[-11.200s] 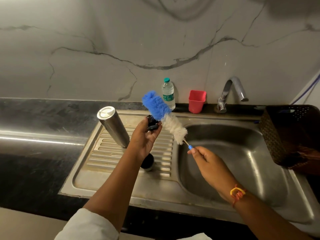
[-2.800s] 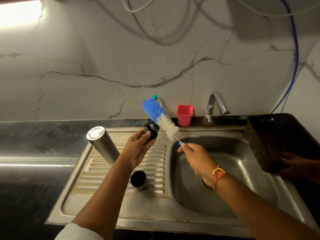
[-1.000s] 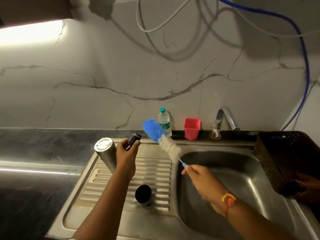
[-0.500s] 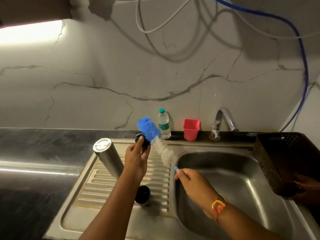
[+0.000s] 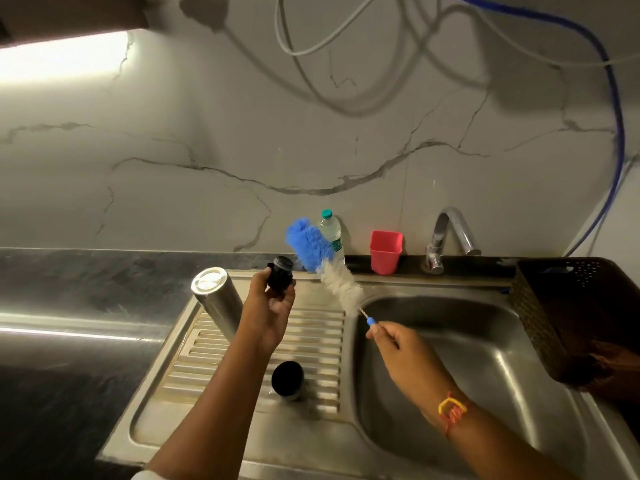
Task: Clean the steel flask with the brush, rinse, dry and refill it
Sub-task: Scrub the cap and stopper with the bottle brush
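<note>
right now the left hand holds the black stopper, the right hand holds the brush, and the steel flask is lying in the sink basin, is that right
One thing is wrong: the steel flask is not in the sink basin. It stands on the ribbed drainboard to the basin's left, as the head view shows. The rest holds: the left hand holds the black stopper and the right hand holds the brush.
</note>
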Tool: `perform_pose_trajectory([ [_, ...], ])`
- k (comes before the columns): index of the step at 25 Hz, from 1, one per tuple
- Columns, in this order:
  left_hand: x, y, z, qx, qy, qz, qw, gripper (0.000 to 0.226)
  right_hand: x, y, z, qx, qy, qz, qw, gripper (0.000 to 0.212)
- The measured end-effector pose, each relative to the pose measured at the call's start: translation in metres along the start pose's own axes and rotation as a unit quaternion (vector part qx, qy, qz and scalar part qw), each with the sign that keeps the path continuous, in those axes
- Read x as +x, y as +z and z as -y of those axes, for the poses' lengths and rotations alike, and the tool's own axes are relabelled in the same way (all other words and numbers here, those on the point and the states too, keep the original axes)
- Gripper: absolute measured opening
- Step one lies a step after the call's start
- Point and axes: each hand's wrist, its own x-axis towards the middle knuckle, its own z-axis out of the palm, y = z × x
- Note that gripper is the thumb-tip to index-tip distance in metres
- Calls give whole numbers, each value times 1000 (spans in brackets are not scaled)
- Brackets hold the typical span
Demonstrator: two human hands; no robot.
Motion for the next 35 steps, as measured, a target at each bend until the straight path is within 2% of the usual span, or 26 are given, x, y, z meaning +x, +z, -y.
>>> perform_pose_trajectory([
  [4, -4, 4, 12, 5, -46, 33, 998, 33, -6, 7, 11, -51, -32, 29, 998, 30],
  [8, -11, 6, 21, 50, -89, 81, 991, 35, 4, 0, 27, -46, -19, 31, 998, 33],
  [12, -3, 4, 11, 59, -48, 44, 996, 34, -20, 4, 17, -50, -29, 64, 996, 33],
  [17, -11, 11, 32, 82, -82, 48, 992, 38, -3, 2, 30, -30, -8, 56, 998, 35],
  [23, -6, 16, 21, 96, -47, 26, 994, 40, -28, -3, 20, -7, 14, 102, 995, 30],
  [29, -12, 24, 35, 122, -69, 27, 990, 38, 14, -19, 28, 18, 11, 21, 1000, 31],
  [35, 0, 22, 23, 66, -16, 5, 998, 35, 8, -8, 19, -10, -2, 35, 999, 31],
])
